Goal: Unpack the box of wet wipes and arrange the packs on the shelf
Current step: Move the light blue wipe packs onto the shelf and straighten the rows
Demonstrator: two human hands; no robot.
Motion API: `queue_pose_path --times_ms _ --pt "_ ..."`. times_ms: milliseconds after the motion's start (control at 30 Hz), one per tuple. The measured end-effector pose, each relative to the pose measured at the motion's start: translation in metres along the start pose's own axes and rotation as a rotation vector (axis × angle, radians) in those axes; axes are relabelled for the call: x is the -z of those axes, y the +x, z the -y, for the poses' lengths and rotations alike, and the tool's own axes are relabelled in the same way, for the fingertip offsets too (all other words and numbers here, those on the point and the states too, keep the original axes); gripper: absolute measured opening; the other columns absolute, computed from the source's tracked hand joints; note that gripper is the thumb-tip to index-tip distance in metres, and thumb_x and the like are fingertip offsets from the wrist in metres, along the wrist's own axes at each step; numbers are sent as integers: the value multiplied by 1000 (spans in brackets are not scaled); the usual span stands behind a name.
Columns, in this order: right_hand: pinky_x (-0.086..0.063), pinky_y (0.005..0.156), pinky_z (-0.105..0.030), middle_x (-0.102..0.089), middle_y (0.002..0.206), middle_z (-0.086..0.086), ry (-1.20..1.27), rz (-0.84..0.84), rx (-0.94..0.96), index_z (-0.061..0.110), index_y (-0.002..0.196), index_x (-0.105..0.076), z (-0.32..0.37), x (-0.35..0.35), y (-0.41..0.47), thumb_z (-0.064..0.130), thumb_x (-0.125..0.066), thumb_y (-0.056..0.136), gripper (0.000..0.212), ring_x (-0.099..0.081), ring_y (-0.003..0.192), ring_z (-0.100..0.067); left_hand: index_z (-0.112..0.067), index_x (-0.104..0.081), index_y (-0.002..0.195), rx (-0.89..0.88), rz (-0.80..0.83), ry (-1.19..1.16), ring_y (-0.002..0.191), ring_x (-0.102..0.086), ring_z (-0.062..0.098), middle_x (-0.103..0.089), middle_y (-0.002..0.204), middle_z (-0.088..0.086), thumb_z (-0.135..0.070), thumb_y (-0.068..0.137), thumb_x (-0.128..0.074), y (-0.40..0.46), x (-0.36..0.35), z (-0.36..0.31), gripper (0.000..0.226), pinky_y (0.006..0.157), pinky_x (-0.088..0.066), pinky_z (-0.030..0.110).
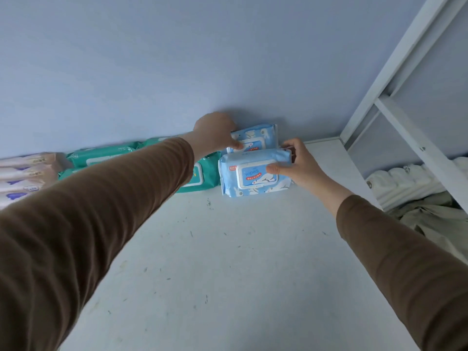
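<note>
Two light-blue wet wipe packs with white lids stand on edge at the back of the white shelf point(228, 249). The rear blue pack point(263, 134) leans against the blue wall; my left hand point(215, 134) grips its left end, thumb on its front. The front blue pack point(253, 173) stands just before it, and my right hand point(301, 164) holds its right end with the thumb across the lid. Green packs point(101, 155) line up to the left, partly hidden by my left sleeve.
Pale pink packs point(25, 173) stand at the far left of the row. A white metal frame point(395, 79) rises at the shelf's right end, with folded white cloth point(405, 181) beyond it. The blue wall closes the back.
</note>
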State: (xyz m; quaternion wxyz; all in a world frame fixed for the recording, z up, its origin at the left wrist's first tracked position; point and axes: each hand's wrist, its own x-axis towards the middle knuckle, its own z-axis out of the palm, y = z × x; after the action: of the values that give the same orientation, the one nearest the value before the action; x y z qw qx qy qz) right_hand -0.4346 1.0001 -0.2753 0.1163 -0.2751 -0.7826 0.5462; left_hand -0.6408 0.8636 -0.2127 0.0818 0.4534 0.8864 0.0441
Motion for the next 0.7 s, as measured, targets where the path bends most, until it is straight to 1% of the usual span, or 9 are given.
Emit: queue_pose_path --times_ms 67,167,267,367,433,467,600,667,700 --pt "-58 78 -30 -66 109 3 92 29 -71 14 118 -50 -6 -6 -5 18 -91 67 65 -68 99 -18 -25 -68 122 -9 -67 -25 110 -59 23 -67 119 0 -46 80 -74 -4 -3 4 47 91 -50 38" --pt "-60 79 -30 -70 112 0 143 16 -82 12 118 -55 -10 -10 -9 17 -89 71 58 -70 100 -17 -25 -65 127 -39 -12 -71 112 -57 23 -66 122 -1 -36 85 -72 -6 -4 9 44 94 -48 37" --pt "-59 77 -31 -71 109 -1 187 -26 -82 12 115 -57 -13 -13 -8 18 -90 70 56 -70 96 -17 -27 -60 132 -38 42 0 118 -55 25 -63 127 -1 -36 87 -70 1 -2 8 47 98 -47 40" --pt "-58 83 -36 -71 110 0 169 -32 -83 16 112 -58 -13 -16 -6 32 -91 62 62 -70 98 -17 -30 -58 134 -6 31 55 122 -53 26 -60 131 -2 -37 86 -70 5 -5 4 49 97 -48 41" --pt "-58 83 -36 -71 110 1 148 -32 -82 17 112 -57 -10 -16 -7 38 -89 59 66 -70 99 -17 -30 -60 131 24 -7 29 120 -54 25 -62 129 -2 -39 85 -70 3 -7 6 48 95 -49 39" --pt "-59 82 -36 -71 109 2 142 -40 -86 16 112 -57 -10 -16 -8 38 -89 60 64 -71 98 -17 -30 -61 128 36 -31 6 118 -56 25 -63 127 -2 -39 84 -71 1 -8 7 46 93 -49 38" --pt "-60 75 -33 -70 105 2 164 -92 -101 10 112 -54 -12 -19 -15 24 -88 73 54 -72 98 -20 -29 -66 115 49 -121 -107 102 -62 26 -69 110 -2 -34 84 -69 -10 -14 6 31 78 -50 34" --pt "-60 77 -32 -68 109 2 148 -87 -116 11 116 -51 -10 -18 -16 24 -87 74 56 -71 100 -19 -26 -66 110 66 -192 -184 97 -63 25 -69 105 -2 -29 86 -66 -18 -16 4 24 75 -48 32" --pt "-60 79 -32 -65 113 1 132 -76 -125 12 120 -48 -8 -16 -16 25 -87 74 61 -70 101 -18 -25 -66 112 66 -228 -209 98 -62 25 -69 107 -1 -27 87 -65 -22 -16 4 25 77 -48 32"
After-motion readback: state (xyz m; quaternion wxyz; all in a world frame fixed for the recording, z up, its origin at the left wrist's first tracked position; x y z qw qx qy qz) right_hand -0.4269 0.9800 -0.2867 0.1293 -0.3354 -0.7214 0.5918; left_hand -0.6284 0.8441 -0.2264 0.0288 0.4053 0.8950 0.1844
